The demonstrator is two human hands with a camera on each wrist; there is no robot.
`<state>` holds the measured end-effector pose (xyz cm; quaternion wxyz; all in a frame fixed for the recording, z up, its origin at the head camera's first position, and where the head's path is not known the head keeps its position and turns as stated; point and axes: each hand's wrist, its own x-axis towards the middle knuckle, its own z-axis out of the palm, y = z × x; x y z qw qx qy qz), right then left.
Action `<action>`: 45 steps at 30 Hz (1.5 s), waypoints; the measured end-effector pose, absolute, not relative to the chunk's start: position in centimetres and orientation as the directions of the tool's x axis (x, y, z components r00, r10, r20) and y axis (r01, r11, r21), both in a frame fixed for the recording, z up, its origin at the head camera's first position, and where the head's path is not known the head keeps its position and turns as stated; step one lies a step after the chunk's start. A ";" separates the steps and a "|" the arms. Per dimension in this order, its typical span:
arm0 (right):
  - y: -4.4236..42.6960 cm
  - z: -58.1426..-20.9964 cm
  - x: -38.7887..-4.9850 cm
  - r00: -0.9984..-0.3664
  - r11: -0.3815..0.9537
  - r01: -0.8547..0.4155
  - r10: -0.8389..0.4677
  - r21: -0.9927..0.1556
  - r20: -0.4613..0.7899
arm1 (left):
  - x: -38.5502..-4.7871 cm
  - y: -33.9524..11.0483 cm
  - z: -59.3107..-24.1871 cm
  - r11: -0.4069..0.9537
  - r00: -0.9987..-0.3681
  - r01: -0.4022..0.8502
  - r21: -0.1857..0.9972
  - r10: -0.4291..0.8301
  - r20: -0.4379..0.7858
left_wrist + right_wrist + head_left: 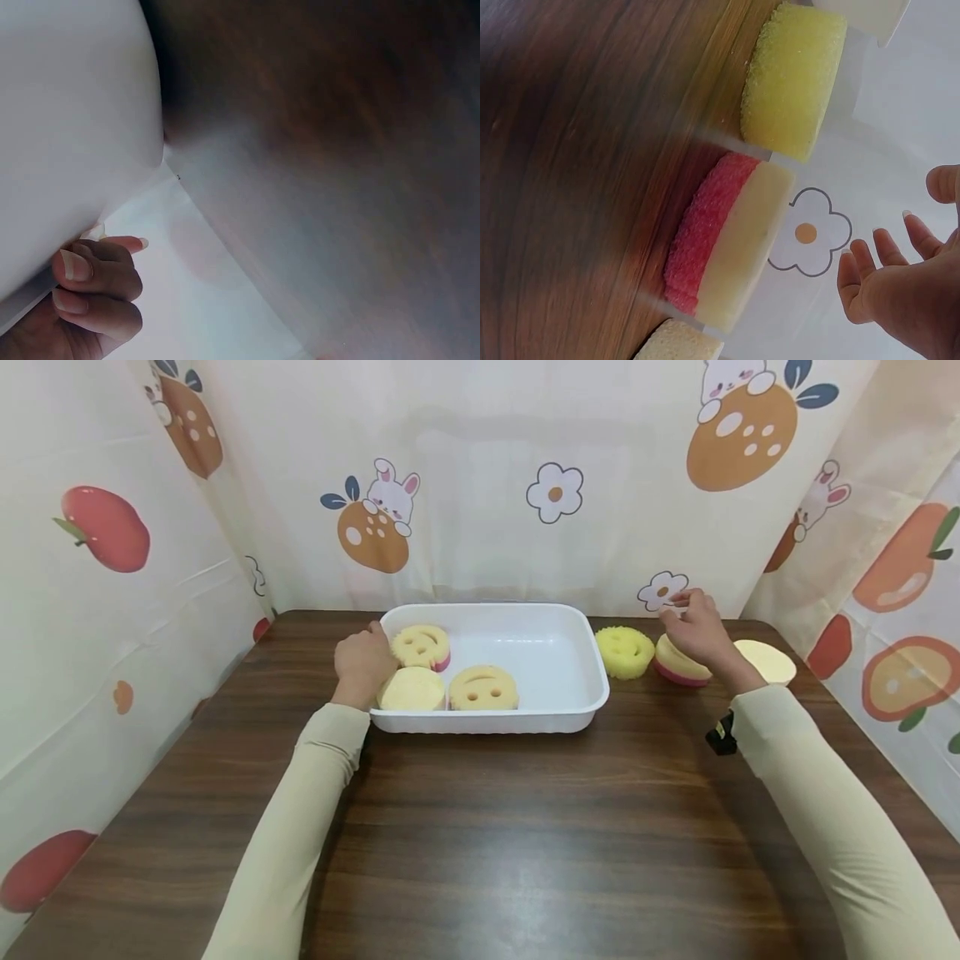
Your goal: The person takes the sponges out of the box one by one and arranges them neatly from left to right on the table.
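Note:
My left hand (364,662) grips the left rim of a white tray (525,721); the left wrist view has its fingers (105,281) curled at the tray's edge. Inside the tray lie a smiley sponge (420,646) with a pink underside, a plain round cream sponge (412,689) and another cream smiley sponge (483,688). My right hand (697,628) hovers over a cream-and-pink sponge (678,667), fingers apart and loosely bent, holding nothing. A gap shows between that sponge and the hand in the right wrist view.
A yellow smiley sponge (625,652) sits just right of the tray. Farther right is a round cream sponge (765,662), partly behind my right wrist. Everything rests on a dark wooden table (525,843), with a printed curtain (480,485) along its back edge.

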<state>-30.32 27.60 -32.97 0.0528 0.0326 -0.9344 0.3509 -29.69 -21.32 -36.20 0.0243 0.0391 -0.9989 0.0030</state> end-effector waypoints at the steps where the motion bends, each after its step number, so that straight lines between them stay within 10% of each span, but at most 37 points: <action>1: 27.6 -33.0 -30.4 -0.993 0.751 -0.098 -0.026 -0.654 0.118 | -29.7 -21.3 -36.2 0.997 -0.996 -0.080 -0.008 -0.079 0.046; 45: 22.4 -30.4 -31.4 -0.982 0.746 -0.187 -0.114 -0.639 0.153 | -29.7 -21.1 -36.2 0.997 -0.995 -0.074 -0.034 -0.072 0.068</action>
